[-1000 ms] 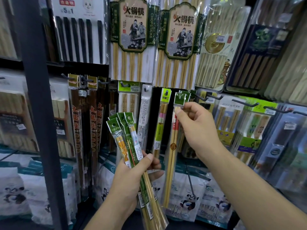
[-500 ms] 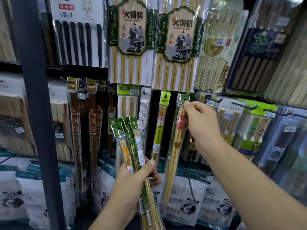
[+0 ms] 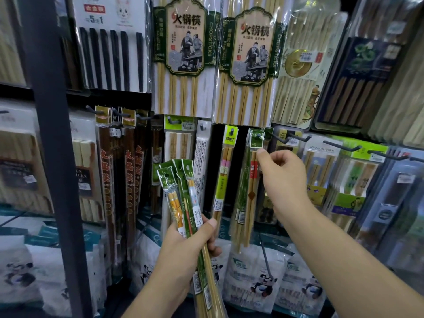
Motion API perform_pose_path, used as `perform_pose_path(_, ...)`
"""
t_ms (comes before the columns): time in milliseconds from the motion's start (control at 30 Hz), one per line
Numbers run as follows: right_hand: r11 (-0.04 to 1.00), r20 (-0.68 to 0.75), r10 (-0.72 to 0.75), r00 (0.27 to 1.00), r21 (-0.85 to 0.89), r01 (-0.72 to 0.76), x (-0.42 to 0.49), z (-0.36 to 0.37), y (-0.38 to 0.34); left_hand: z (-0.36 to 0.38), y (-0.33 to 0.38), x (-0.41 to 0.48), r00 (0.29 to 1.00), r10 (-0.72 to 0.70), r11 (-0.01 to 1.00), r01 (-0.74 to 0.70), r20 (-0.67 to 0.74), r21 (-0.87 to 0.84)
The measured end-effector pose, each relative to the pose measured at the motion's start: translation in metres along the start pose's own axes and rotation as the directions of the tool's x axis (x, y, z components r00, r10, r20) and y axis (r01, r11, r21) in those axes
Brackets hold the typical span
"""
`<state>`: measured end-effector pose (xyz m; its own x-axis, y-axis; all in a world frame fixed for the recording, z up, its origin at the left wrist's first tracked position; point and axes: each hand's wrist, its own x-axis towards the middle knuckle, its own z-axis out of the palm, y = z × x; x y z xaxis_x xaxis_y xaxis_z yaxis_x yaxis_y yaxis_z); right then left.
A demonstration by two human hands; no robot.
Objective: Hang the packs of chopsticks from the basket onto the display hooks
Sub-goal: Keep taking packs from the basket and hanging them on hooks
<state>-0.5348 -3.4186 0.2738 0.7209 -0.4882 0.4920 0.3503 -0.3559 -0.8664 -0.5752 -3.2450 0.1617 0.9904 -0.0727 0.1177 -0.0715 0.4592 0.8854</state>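
My left hand [image 3: 188, 244] grips three slim chopstick packs [image 3: 181, 196] with green header cards, fanned upward in front of the display. My right hand [image 3: 282, 177] is raised to their right, its fingertips pinching the right edge of another slim pack [image 3: 249, 191] just below its green header [image 3: 256, 140]. That header sits on a display hook [image 3: 259, 134], and the pack hangs straight down with other packs behind it. The basket is out of view.
A dark upright post [image 3: 52, 157] stands at the left. Large hot-pot chopstick packs [image 3: 185, 53] hang above. A yellow-green pack [image 3: 226, 171] hangs just left of the hook. Black hooks [image 3: 341, 148] jut out at the right. Panda-printed bags [image 3: 259, 283] fill the row below.
My right hand carried the pack up to the hook, slid its header on, then dropped slightly below the header. My left hand kept the three packs nearly still.
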Motion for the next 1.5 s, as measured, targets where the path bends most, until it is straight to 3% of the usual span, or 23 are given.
perform_pose_path(100,1.0,0.03,-0.026,0.999,0.006,0.026,-0.011,-0.001,0.004,0.001,-0.001,0.001,1.0,0.016,1.0,-0.016,0.002,0.019)
perform_pose_path(200,0.994,0.217,-0.077,0.973,-0.058,0.092,-0.026,0.001,0.001,0.002,-0.003,0.003,0.999,0.036,0.998,-0.036,0.003,0.048)
perform_pose_path(333,0.983,0.561,-0.079,0.824,-0.093,0.158,-0.048,0.011,-0.005,0.008,-0.003,0.004,0.998,0.06,0.992,-0.063,0.034,0.111)
perform_pose_path(433,0.988,0.629,-0.076,0.774,-0.055,0.141,-0.056,0.015,-0.007,0.011,0.002,0.002,0.994,0.082,0.986,-0.092,0.075,0.138)
perform_pose_path(700,0.998,0.63,-0.064,0.774,0.058,0.036,-0.052,0.007,-0.014,0.018,0.011,-0.002,0.985,0.102,0.987,-0.117,0.137,0.11)
perform_pose_path(867,0.993,0.565,-0.06,0.823,0.12,-0.01,-0.042,0.002,-0.018,0.025,0.019,0.002,0.969,0.141,0.985,-0.158,0.204,0.07)
perform_pose_path(1100,0.975,0.362,-0.082,0.928,0.224,-0.002,-0.03,-0.009,-0.02,0.026,0.026,0.017,0.981,0.154,0.972,-0.173,0.12,0.162)
perform_pose_path(1267,0.992,0.224,-0.03,0.974,0.125,0.002,-0.017,-0.014,-0.02,0.024,0.029,0.029,0.976,0.161,0.954,-0.191,0.144,0.233)
perform_pose_path(1367,0.994,0.219,0.03,0.975,0.095,-0.052,-0.011,-0.012,-0.02,0.023,0.025,0.028,0.974,0.161,0.944,-0.2,0.161,0.263)
perform_pose_path(1500,0.991,0.232,0.079,0.969,0.091,-0.102,-0.005,-0.007,-0.022,0.024,0.026,0.032,0.978,0.138,0.972,-0.164,0.155,0.171)
